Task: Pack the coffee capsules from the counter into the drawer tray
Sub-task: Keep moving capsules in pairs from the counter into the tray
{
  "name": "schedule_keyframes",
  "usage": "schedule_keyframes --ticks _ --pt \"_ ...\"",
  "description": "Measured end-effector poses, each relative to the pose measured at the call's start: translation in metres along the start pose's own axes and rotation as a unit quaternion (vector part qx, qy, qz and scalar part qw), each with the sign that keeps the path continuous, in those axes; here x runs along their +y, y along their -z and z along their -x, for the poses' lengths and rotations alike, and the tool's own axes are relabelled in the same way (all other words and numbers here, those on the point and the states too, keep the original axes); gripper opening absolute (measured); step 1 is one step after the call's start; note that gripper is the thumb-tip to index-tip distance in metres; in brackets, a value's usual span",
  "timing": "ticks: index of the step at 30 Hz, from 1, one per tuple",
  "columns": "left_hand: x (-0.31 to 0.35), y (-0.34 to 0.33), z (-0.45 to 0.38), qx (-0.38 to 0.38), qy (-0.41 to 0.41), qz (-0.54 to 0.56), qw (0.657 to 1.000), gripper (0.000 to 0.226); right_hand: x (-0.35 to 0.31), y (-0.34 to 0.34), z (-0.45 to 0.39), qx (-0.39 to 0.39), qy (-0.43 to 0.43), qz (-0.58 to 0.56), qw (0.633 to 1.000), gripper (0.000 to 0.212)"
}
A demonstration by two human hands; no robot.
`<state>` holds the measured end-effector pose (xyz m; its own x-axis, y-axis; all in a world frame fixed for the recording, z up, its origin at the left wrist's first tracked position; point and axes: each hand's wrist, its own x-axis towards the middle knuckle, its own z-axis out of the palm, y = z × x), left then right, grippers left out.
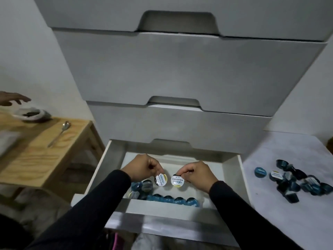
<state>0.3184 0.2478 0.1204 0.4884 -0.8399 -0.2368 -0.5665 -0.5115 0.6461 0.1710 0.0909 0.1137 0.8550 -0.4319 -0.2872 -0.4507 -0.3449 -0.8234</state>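
The white drawer (232, 170) stands pulled out below me, with a white tray (189, 190) inside. Both my hands hover over the tray. My left hand (144, 166) pinches a white-lidded coffee capsule (161, 180). My right hand (197, 175) pinches a second white-lidded capsule (178, 181) beside it. A row of blue capsules (173, 200) lines the tray's near edge, and a few more sit at its left (142, 186). A pile of several dark and blue capsules (295, 181) lies on the white counter (288, 222) to the right.
Closed white drawers (180, 73) rise above the open one. At the left is a wooden table (36, 159) with a spoon (60, 133) and a small dish (31, 114). Another person's hand (12, 100) reaches over that dish.
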Motion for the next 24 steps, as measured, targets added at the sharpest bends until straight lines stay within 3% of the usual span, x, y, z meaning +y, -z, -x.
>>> schedule_keyframes --ticks 7,11,15,24 --pt "-0.036 -0.004 -0.021 -0.047 0.029 0.014 0.998 0.022 0.004 -0.030 -0.026 -0.004 -0.093 0.040 0.995 0.038" --pt "-0.043 -0.011 -0.026 -0.088 0.024 -0.003 0.996 0.022 0.008 -0.035 -0.033 -0.014 -0.133 0.048 0.990 0.026" --pt "-0.048 -0.016 -0.029 -0.114 0.022 0.005 0.993 0.028 0.008 -0.042 -0.040 -0.044 -0.136 0.078 0.987 0.021" --pt "-0.049 -0.017 -0.031 -0.134 0.002 -0.032 0.990 0.016 0.011 -0.049 -0.045 -0.064 -0.137 0.100 0.983 0.024"
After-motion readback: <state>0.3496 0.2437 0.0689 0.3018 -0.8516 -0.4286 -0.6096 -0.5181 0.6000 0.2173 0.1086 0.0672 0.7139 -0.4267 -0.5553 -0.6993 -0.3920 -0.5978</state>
